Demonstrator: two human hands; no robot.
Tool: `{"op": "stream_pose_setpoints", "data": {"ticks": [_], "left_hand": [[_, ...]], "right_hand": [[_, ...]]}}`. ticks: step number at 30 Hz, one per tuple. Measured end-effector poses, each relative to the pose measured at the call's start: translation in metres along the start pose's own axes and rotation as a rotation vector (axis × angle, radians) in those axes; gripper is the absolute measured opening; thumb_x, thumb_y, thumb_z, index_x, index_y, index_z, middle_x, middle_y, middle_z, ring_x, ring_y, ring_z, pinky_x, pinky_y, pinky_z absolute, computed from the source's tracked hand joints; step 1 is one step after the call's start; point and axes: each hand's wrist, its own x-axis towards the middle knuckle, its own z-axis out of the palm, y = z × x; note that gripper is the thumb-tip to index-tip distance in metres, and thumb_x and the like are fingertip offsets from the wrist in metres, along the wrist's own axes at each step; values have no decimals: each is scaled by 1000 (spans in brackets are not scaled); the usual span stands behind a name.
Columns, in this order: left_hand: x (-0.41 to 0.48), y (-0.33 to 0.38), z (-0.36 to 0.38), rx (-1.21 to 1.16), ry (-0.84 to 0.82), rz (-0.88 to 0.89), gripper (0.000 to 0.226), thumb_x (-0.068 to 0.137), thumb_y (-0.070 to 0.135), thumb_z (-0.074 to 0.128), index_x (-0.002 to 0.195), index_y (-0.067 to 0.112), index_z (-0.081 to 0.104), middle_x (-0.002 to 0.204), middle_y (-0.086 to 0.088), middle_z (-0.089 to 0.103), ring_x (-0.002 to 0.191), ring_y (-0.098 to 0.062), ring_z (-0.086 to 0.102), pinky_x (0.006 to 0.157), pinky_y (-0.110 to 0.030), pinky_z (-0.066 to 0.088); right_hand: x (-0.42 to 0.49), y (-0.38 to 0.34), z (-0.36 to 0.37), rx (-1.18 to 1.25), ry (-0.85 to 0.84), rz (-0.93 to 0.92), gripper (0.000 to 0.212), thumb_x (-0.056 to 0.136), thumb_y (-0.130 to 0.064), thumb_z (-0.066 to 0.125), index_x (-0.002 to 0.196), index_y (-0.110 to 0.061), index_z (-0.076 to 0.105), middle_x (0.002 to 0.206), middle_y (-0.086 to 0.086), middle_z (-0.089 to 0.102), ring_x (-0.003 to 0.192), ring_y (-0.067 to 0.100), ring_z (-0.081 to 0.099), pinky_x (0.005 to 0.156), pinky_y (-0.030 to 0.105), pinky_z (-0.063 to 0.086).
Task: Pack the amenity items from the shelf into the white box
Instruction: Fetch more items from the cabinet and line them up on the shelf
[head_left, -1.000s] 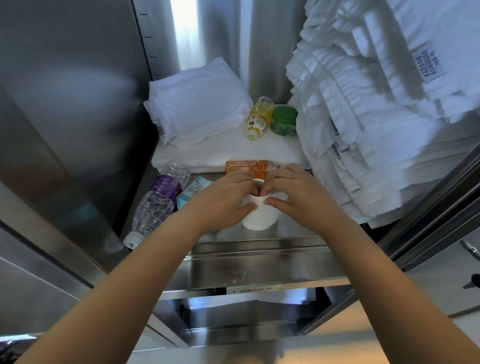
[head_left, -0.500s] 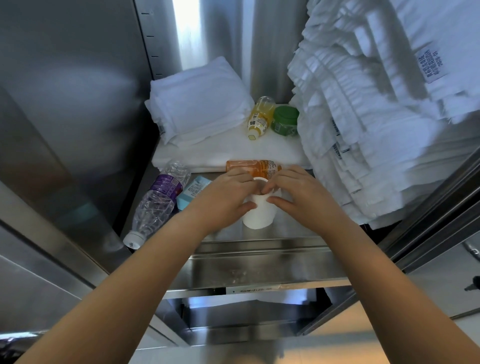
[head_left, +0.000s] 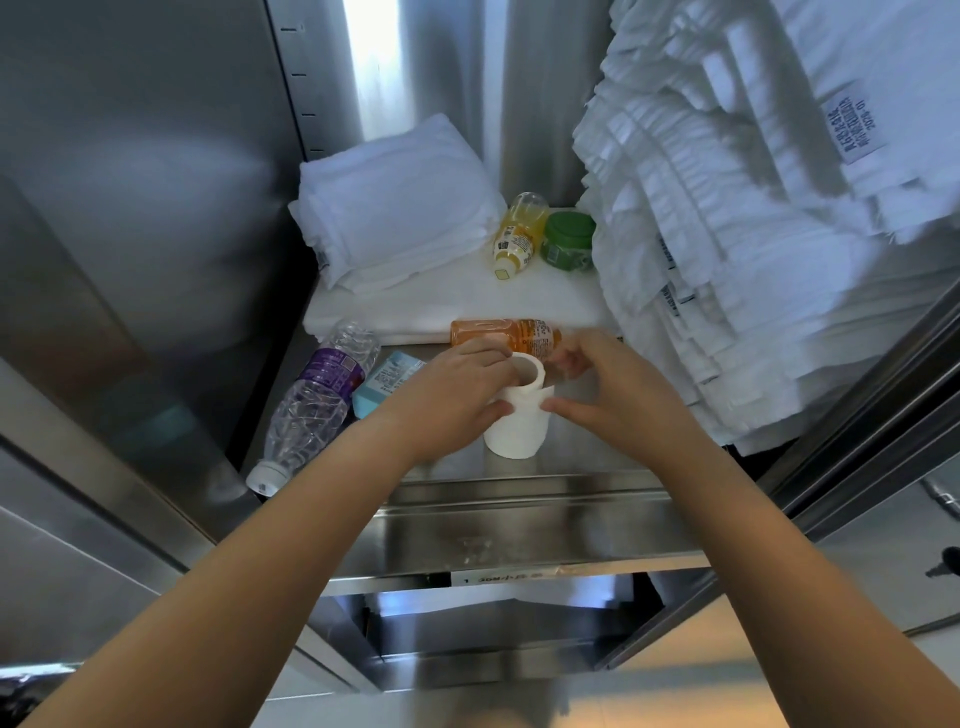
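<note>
A white toilet paper roll stands upright near the front of the steel shelf. My left hand grips it, fingers over the top rim and thumb on the front. My right hand is beside the roll on the right, thumb touching its side, fingers spread and blurred near an orange bottle lying just behind. A yellow bottle and a green jar lie further back. A clear water bottle and a small light-blue box lie to the left. No white box is clearly visible.
Folded white towels sit at the back left on a flat white pad. A tall stack of white towels fills the right side and overhangs the shelf. Steel walls close in on the left and at the back.
My right hand has lifted off the top of the roll and spread its fingers to the right, so the roll's hollow core now shows. My left hand keeps its grip.
</note>
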Motion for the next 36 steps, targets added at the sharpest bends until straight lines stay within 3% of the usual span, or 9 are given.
{"op": "stream_pose_setpoints", "data": {"ticks": [8,17,22,28,32,36], "left_hand": [[-2,1,1,15,-4,8,37,87,24,61,123,20,55,119,2,61,125,-16,40,99,-29,33],[-7,-2,6,-31,37,-20,37,87,41,58,121,28,54,124,7,58,125,-6,33,93,-24,33],[-8,5,7,45,122,-2,36,86,44,60,113,22,60,116,2,64,118,-15,50,96,-34,41],[-8,10,9,120,206,29,36,80,48,67,94,15,65,93,0,67,102,-20,58,89,-34,43],[-15,5,8,96,167,-6,35,83,41,67,101,11,66,99,-2,67,105,-21,57,86,-38,48],[-33,-2,3,47,175,-75,31,81,33,71,103,13,65,104,-1,67,110,-20,56,91,-32,46]], "right_hand": [[-4,-8,6,66,-7,17,26,79,-22,72,94,-33,53,81,-16,59,80,0,57,71,21,48],[2,-7,6,-93,24,-105,22,81,-23,71,103,-23,68,82,-12,61,76,5,54,66,26,49],[3,-7,6,-140,52,-192,17,76,-22,76,91,-16,71,91,-2,58,85,12,52,70,27,46],[5,-16,8,-94,42,-200,16,70,-24,79,82,-16,71,88,-3,57,87,10,48,76,23,40],[12,-23,10,-72,-30,-183,14,73,-26,77,84,-18,72,87,-8,57,82,5,48,75,26,43],[16,-26,14,-2,-64,-167,11,81,-26,70,92,-23,71,92,-14,58,87,3,54,79,26,48]]}}
